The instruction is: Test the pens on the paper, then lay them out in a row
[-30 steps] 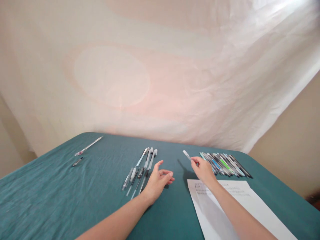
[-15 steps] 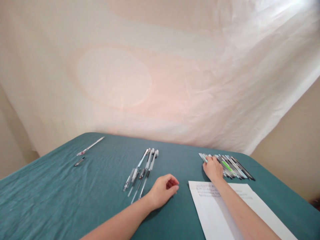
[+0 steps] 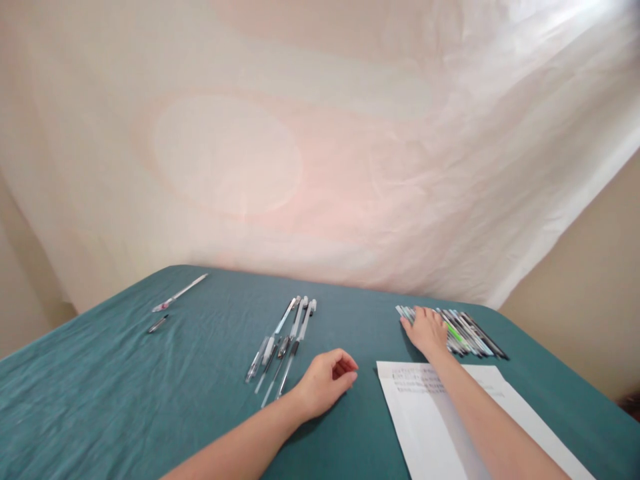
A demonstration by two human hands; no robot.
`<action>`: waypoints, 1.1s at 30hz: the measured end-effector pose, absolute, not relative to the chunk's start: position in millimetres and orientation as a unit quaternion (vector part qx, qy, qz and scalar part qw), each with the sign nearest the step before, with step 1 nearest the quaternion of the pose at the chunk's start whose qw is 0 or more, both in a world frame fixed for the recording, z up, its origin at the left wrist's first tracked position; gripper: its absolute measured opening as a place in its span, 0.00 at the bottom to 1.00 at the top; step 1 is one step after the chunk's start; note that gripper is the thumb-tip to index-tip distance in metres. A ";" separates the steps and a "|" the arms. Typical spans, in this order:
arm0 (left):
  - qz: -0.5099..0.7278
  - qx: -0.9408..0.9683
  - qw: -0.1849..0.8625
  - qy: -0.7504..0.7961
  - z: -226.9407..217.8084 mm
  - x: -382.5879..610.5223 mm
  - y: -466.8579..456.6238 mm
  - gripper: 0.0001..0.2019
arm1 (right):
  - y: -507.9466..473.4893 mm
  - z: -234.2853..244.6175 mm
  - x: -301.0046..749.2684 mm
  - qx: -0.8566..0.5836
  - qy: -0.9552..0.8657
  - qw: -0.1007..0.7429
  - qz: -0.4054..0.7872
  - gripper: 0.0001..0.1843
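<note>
View: head camera, looking forward and down over the table with the dark green cloth point(image 3: 100, 380).
Right hand: the right hand point(image 3: 426, 331) lies over the left part of the row, back of hand uppermost, thumb out to the left; fingertips largely hidden, so cannot tell whether they grasp a pen.
Pen row: the slanted row of slim pens in black, grey, pale blue and white point(image 3: 467, 332) is at far right, lying side by side; one bright green strip point(image 3: 455, 334) shows just right of the hand.
Left hand: the left hand point(image 3: 327, 385) is near the middle, fingers loosely curled, thumb apart from them; nothing visible in the grasp.
Centre pens: a loose group of clear, white and black plastic pens and parts point(image 3: 283, 347) lies left of and beyond the left hand.
Paper: white sheets with handwritten lines point(image 3: 415, 433) lie near right, under the right forearm.
Far left: a long clear-and-white pen point(image 3: 185, 289) and a short dark-tipped piece point(image 3: 159, 324), well apart from the rest.
Handling note (judgement): light, flat fingertip pressure along the barrels should align pens best; pushing sideways hard may roll neighbours. Keep forearm clear of sheets.
</note>
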State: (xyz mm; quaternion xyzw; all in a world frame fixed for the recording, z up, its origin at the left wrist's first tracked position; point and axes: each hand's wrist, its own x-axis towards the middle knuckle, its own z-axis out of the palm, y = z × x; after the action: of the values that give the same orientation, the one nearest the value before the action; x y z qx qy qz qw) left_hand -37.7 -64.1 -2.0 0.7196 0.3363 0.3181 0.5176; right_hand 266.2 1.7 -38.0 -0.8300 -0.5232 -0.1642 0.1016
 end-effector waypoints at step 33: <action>0.311 0.723 0.524 0.326 -3.2 -37.1 -62.2 0.07 | 20.3 -55.9 314.3 -0.872 -0.488 0.045 -0.002 0.37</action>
State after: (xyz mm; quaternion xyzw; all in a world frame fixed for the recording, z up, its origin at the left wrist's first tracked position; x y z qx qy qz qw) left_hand -37.1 -62.2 -3.2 0.7229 0.3262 0.3106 0.5240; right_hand 314.3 20.3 -55.9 -0.8717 -0.4879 -0.0023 0.0451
